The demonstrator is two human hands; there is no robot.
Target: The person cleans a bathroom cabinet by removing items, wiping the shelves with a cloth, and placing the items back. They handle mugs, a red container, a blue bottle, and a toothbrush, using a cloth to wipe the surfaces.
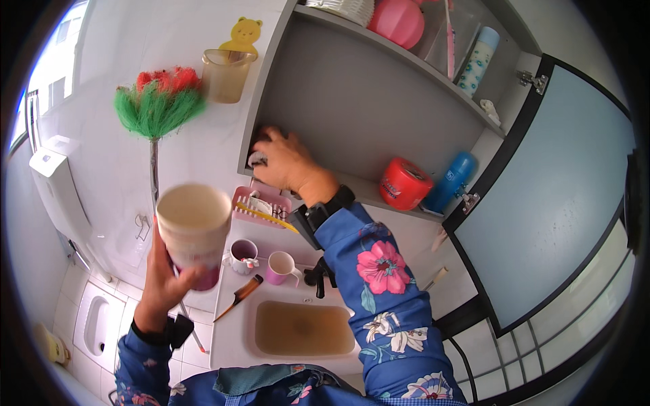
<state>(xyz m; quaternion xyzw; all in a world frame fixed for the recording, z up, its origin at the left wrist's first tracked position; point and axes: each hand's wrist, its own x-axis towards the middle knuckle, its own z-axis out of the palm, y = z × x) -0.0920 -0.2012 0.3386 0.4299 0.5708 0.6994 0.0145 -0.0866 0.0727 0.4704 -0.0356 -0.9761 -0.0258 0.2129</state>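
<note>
My left hand (pixel 170 284) is closed around a tall cup (pixel 193 228), cream above and purple-red at its base, with its open mouth upward. My right hand (pixel 284 160) reaches into the lower left corner of a grey wall cabinet (pixel 365 91), its fingers around a small dark and pale item (pixel 257 158) that they partly hide. On the same cabinet floor, farther right, stand a red round jar (pixel 406 183) and a blue bottle (pixel 450 181). Just below my right hand is a pink soap rack (pixel 244 195) holding a yellow-handled toothbrush (pixel 266 217) and small items.
Below are a basin of brownish water (pixel 304 330), a black faucet (pixel 319 276), two mugs (pixel 244 256) (pixel 281 268) and a brown comb (pixel 238 298). An open glass cabinet door (pixel 548 193) stands at right. A green and red brush (pixel 157 106) and a bear-shaped holder (pixel 228 76) are on the left wall.
</note>
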